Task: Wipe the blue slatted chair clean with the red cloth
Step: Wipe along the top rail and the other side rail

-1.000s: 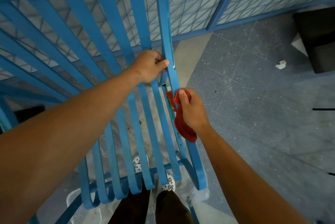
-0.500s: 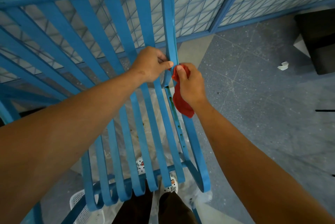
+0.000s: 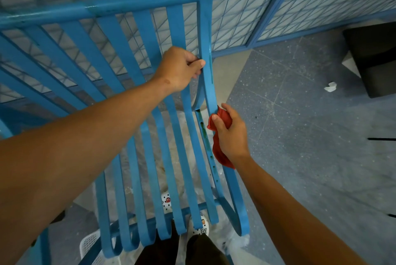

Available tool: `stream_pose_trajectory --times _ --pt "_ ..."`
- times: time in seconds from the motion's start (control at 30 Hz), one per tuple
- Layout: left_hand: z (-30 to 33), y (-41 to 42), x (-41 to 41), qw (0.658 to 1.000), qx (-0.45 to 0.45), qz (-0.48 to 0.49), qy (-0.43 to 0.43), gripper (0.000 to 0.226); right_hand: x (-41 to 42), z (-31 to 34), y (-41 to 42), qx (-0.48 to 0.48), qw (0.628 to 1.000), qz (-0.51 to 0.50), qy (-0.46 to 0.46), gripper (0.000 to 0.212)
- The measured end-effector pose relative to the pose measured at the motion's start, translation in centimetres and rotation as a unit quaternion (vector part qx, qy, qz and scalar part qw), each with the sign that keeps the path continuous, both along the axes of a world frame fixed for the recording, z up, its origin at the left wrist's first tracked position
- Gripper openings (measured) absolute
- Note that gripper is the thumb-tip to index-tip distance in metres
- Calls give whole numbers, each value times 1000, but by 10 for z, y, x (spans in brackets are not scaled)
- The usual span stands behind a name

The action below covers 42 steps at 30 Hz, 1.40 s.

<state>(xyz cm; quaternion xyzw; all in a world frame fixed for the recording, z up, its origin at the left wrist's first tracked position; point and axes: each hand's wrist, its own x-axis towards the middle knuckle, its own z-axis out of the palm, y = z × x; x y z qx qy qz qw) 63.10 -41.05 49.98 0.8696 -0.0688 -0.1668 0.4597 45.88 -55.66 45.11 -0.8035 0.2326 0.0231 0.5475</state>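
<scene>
Since half a second ago your right hand, gripping the cloth, slid down the chair rail at centre frame; left hand clasps it above. Wiping underway; next, continue downward.

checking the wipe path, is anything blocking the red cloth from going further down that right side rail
Nothing visible does. The right hand holds the red cloth against the blue chair's right side rail, and the rail below it runs bare to its curled end. The left hand grips higher up.

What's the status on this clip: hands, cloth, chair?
Left hand grips a slat near the chair's right edge. Right hand holds red cloth against the side rail. Nothing in the way.
</scene>
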Motion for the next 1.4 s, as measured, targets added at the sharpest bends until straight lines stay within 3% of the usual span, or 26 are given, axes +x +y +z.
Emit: stream_pose_trajectory --times 0.13,0.47,0.63,0.9,1.27,1.4 --pt "1 0 3 1000 -16 2 22 27 10 -4 4 2 999 -33 9 15" --pt "2 4 12 999 9 -35 31 26 101 23 8 -73 992 -29 -100 17" --pt "3 4 14 998 31 -46 17 27 92 20 6 -54 993 -22 -105 9" --pt "9 4 17 998 14 -56 -33 20 67 10 -4 -58 997 4 -41 12" --pt "20 6 24 999 -5 -14 -43 19 141 52 1 -97 985 6 -146 12" --pt "21 9 26 999 0 -34 -31 20 133 44 1 -100 985 12 -137 7"
